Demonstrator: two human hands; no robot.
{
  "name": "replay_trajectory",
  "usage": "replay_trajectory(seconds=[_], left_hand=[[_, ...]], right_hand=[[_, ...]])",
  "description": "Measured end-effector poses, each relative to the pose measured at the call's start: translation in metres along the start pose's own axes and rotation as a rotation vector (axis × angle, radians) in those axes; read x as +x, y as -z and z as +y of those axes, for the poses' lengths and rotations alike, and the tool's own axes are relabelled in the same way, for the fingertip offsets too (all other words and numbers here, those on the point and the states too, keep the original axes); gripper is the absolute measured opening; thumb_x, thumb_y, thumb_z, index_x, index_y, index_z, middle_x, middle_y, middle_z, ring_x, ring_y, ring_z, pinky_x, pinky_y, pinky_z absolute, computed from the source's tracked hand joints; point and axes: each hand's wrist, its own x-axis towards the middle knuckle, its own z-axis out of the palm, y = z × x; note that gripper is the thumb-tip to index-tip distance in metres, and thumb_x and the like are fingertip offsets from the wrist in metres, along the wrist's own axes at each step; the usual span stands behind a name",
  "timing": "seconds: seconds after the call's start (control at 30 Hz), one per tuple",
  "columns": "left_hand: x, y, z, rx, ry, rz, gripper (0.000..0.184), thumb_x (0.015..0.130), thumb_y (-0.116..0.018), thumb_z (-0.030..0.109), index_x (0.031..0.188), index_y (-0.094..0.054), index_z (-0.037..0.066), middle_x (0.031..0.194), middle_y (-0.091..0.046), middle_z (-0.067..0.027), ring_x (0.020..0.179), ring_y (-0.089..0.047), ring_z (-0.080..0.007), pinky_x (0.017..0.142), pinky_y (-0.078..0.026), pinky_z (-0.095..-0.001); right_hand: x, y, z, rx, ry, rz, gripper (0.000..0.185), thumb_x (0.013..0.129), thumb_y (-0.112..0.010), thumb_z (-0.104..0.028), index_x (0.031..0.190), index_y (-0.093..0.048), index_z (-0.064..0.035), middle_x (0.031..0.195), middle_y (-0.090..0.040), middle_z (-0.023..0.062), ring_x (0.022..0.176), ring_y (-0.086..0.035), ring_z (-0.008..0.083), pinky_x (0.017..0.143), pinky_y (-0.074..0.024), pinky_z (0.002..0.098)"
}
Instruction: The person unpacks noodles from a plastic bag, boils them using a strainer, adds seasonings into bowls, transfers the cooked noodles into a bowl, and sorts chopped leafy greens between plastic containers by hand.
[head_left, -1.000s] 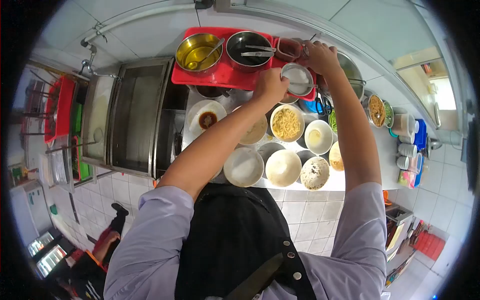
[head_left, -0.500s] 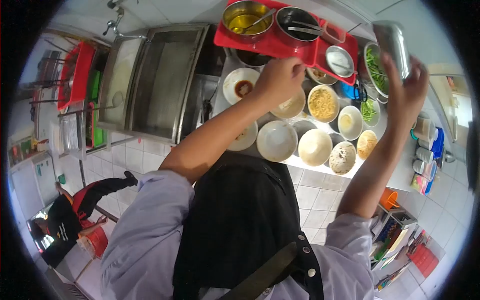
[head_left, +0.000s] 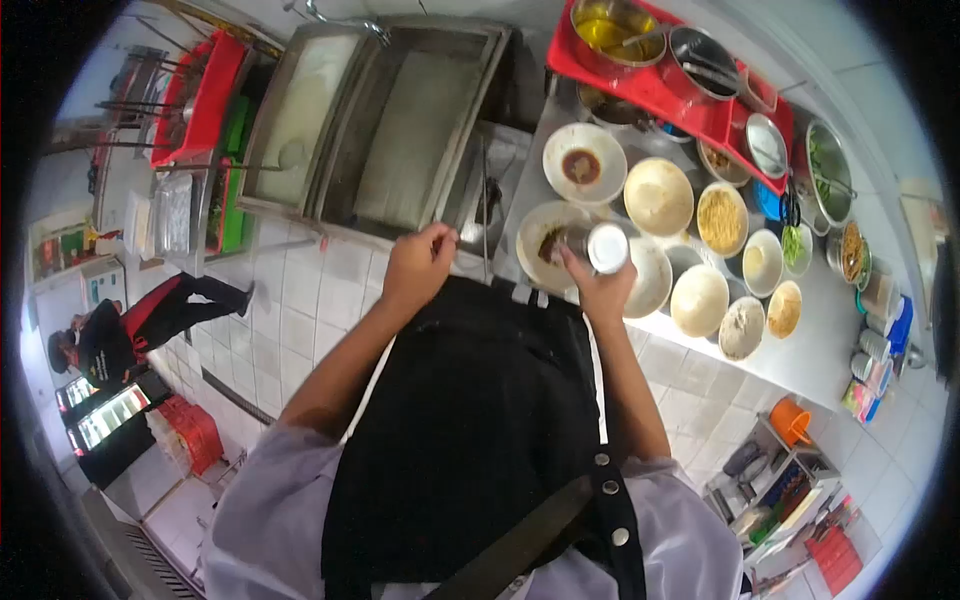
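My right hand [head_left: 604, 292] is wrapped round a shiny cylindrical shaker [head_left: 606, 248], its pale round end facing me. The shaker is tipped over the right side of a white bowl [head_left: 529, 232] with dark brown contents at its middle. My left hand [head_left: 418, 268] is closed near the front edge of the steel sink, fingers curled together; whether something small is in them is hidden. Just beyond the tipped shaker stand a bowl with brown sauce [head_left: 566, 139] and a cream-coloured bowl [head_left: 658, 197].
Several more bowls, one with yellow crumbs [head_left: 721, 219], stand on the steel counter [head_left: 770, 337]. A red tray [head_left: 640, 86] holds metal pots at the back. A steel sink [head_left: 425, 130] lies to the left. Another person [head_left: 130, 320] walks at far left.
My right hand has brought the shaker from the far right over the bowl and tipped it. My left hand has drawn back from above the bowls towards the sink. The view has shifted left.
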Motion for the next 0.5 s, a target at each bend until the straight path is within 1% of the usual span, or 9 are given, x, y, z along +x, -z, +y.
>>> replay_trajectory(seconds=[0.03, 0.07, 0.17, 0.2, 0.3, 0.37, 0.4, 0.47, 0.5], left_hand=[[0.010, 0.003, -0.001, 0.002, 0.006, 0.009, 0.019, 0.101, -0.067, 0.020, 0.097, -0.071, 0.002, 0.073, -0.069, -0.0185, 0.064, -0.070, -0.0313, 0.061, -0.050, -0.0418], [0.010, 0.003, -0.003, 0.008, -0.020, 0.042, 0.019, 0.101, -0.067, 0.021, 0.097, -0.071, 0.002, 0.073, -0.069, -0.0185, 0.064, -0.070, -0.0303, 0.061, -0.051, -0.0413], [0.010, -0.003, 0.001, 0.043, -0.003, -0.013, 0.019, 0.104, -0.064, 0.017, 0.102, -0.074, 0.001, 0.079, -0.074, -0.0124, 0.068, -0.071, -0.0182, 0.065, -0.053, -0.0344], [0.028, -0.006, 0.002, 0.017, -0.025, 0.014, 0.020, 0.104, -0.065, 0.018, 0.102, -0.073, 0.001, 0.079, -0.074, -0.0121, 0.069, -0.071, -0.0175, 0.065, -0.053, -0.0341], [0.023, -0.028, 0.006, -0.054, -0.028, -0.047, 0.021, 0.104, -0.067, 0.021, 0.102, -0.072, 0.002, 0.078, -0.074, -0.0112, 0.070, -0.072, -0.0153, 0.066, -0.053, -0.0334], [0.029, -0.036, 0.025, -0.100, 0.031, -0.086, 0.022, 0.104, -0.067, 0.022, 0.102, -0.072, 0.001, 0.076, -0.074, -0.0100, 0.068, -0.071, -0.0141, 0.066, -0.053, -0.0322], [0.031, -0.042, 0.027, -0.132, 0.010, -0.075, 0.022, 0.105, -0.066, 0.022, 0.102, -0.072, 0.001, 0.075, -0.073, -0.0098, 0.068, -0.071, -0.0143, 0.066, -0.053, -0.0321], [0.037, -0.051, 0.036, -0.137, 0.012, -0.078, 0.021, 0.105, -0.066, 0.021, 0.102, -0.072, 0.001, 0.075, -0.073, -0.0095, 0.067, -0.070, -0.0145, 0.066, -0.054, -0.0318], [0.040, -0.055, 0.046, -0.115, 0.031, -0.090, 0.021, 0.105, -0.066, 0.021, 0.102, -0.072, 0.000, 0.075, -0.073, -0.0095, 0.067, -0.070, -0.0144, 0.066, -0.054, -0.0316]], right_hand=[[0.003, -0.002, -0.002, 0.021, 0.095, 0.050, 0.061, 0.076, -0.098, -0.024, 0.123, -0.069, 0.0008, 0.111, -0.078, 0.0163, 0.103, -0.075, 0.0216, 0.090, -0.0589, 0.0372], [0.003, -0.006, 0.012, -0.049, 0.067, 0.039, 0.062, 0.075, -0.099, -0.025, 0.125, -0.069, -0.0004, 0.109, -0.078, 0.0157, 0.103, -0.076, 0.0231, 0.091, -0.0592, 0.0383], [-0.002, 0.000, 0.001, -0.037, -0.053, 0.002, 0.066, 0.076, -0.098, -0.028, 0.127, -0.068, -0.0007, 0.111, -0.077, 0.0145, 0.103, -0.075, 0.0252, 0.091, -0.0589, 0.0403], [0.002, -0.004, -0.007, -0.058, 0.143, 0.058, 0.063, 0.080, -0.096, -0.029, 0.127, -0.067, 0.0011, 0.112, -0.077, 0.0145, 0.102, -0.074, 0.0239, 0.089, -0.0580, 0.0398], [0.010, -0.002, 0.010, 0.127, -0.149, -0.041, 0.051, 0.087, -0.091, -0.019, 0.124, -0.067, 0.0055, 0.107, -0.076, 0.0112, 0.094, -0.071, 0.0170, 0.089, -0.0566, 0.0342], [0.022, 0.022, 0.008, 0.157, -0.433, -0.027, 0.049, 0.098, -0.077, -0.035, 0.124, -0.067, 0.0050, 0.106, -0.075, 0.0116, 0.090, -0.071, 0.0163, 0.081, -0.0582, 0.0325], [0.034, 0.046, 0.014, 0.139, -0.459, -0.073, 0.051, 0.098, -0.077, -0.035, 0.128, -0.065, 0.0042, 0.105, -0.074, 0.0122, 0.088, -0.071, 0.0178, 0.078, -0.0567, 0.0319], [0.062, 0.091, -0.041, 0.131, -0.522, -0.206, 0.057, 0.099, -0.073, -0.039, 0.135, -0.063, 0.0047, 0.103, -0.074, 0.0133, 0.084, -0.071, 0.0197, 0.073, -0.0551, 0.0312], [0.078, 0.119, -0.064, -0.031, -0.392, -0.274, 0.061, 0.098, -0.074, -0.038, 0.136, -0.061, 0.0073, 0.106, -0.074, 0.0146, 0.086, -0.071, 0.0212, 0.078, -0.0568, 0.0343]])
